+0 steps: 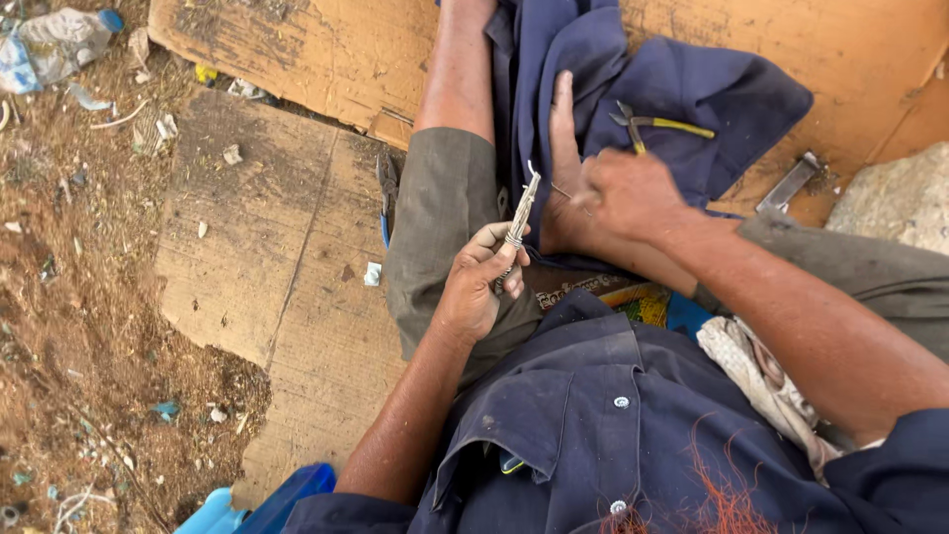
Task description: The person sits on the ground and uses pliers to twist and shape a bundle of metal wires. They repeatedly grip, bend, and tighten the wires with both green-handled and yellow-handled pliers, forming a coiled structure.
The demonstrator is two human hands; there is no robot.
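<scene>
My left hand (477,285) is closed around the lower end of a short, pale stripped cable piece (522,210) that stands upright above my lap. My right hand (633,193) is just to its right, fingers pinched on a thin wire strand (561,190) that runs from the cable. Behind both hands my bare foot (563,148) rests on a dark blue cloth (692,89). Yellow-handled pliers (657,126) lie on that cloth, just beyond my right hand.
I sit on worn cardboard sheets (257,247) over dirt. A blue-handled tool (387,198) lies by my left knee. A flat metal piece (791,182) and a rock (895,198) are at the right, a crushed plastic bottle (54,44) top left, reddish copper strands (717,499) on my shirt.
</scene>
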